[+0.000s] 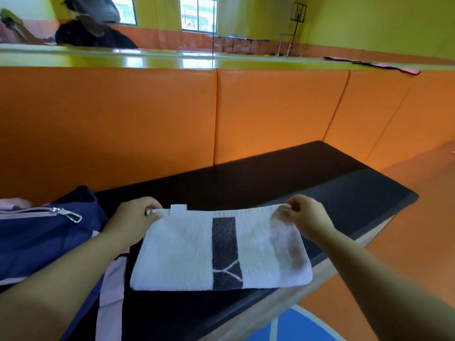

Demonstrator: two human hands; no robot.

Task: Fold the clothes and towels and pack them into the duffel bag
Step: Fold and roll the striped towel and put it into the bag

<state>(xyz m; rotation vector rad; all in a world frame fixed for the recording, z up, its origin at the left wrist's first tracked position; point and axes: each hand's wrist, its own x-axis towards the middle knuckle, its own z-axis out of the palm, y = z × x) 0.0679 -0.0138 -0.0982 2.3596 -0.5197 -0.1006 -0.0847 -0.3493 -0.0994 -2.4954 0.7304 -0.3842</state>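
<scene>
A white towel (182,252) with a dark vertical stripe lies folded in half on the black bench (320,183), its fold toward me. My left hand (133,217) pinches the far left corner of the towel. My right hand (307,215) pinches the far right corner. A small white loop tag sticks up from the far edge near my left hand. The navy duffel bag (37,237) with pink trim sits at the left, its silver zipper pull (66,214) visible, and its pink strap (110,291) hangs down in front.
Orange padded wall panels (147,119) rise behind the bench, with a mirror above them. A bit of pink cloth (14,203) shows behind the bag. The orange floor (418,217) lies right of the bench; a blue floor marking (295,326) is below its front edge.
</scene>
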